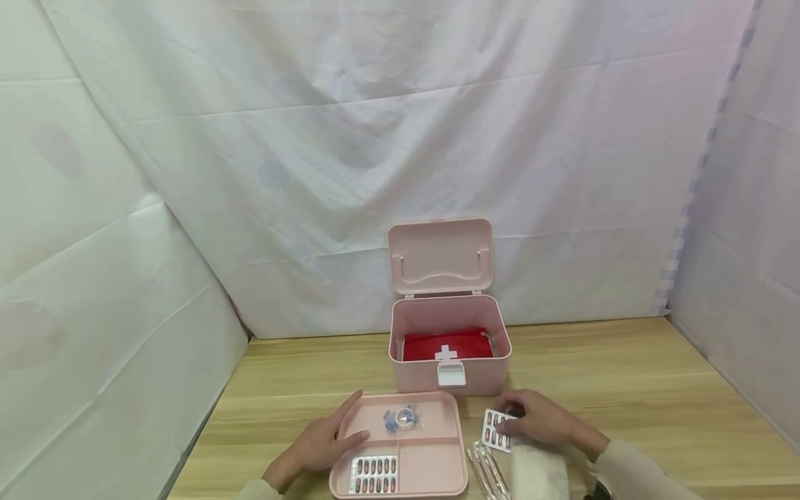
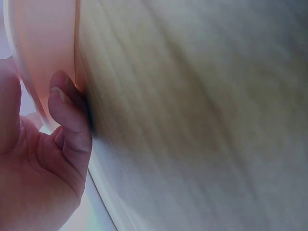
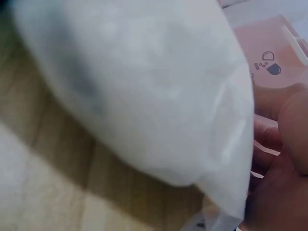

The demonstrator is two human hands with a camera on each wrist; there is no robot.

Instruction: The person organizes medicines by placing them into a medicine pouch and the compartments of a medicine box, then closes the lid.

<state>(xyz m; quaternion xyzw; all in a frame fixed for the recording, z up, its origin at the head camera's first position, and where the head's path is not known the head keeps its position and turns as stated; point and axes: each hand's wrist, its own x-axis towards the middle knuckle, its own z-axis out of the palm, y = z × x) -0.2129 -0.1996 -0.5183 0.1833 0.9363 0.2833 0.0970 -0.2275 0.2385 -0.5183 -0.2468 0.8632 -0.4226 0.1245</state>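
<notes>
Blister pack [image 1: 493, 430] (two-tone capsules [image 1: 489, 419]) in right grip [image 1: 539, 418]

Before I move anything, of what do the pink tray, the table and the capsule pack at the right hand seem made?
Pink tray: probably plastic, satin; its rounded shape looks moulded. Table: wood or printed laminate, low sheen; streaky grain. Capsule pack: likely foil and plastic, pale silvery; rows typical of blisters.

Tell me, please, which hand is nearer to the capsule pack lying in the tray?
Left. The left hand is at the left edge of the tray, close to this capsule pack; the right hand is past the tray's right edge, touching a second pack.
</notes>
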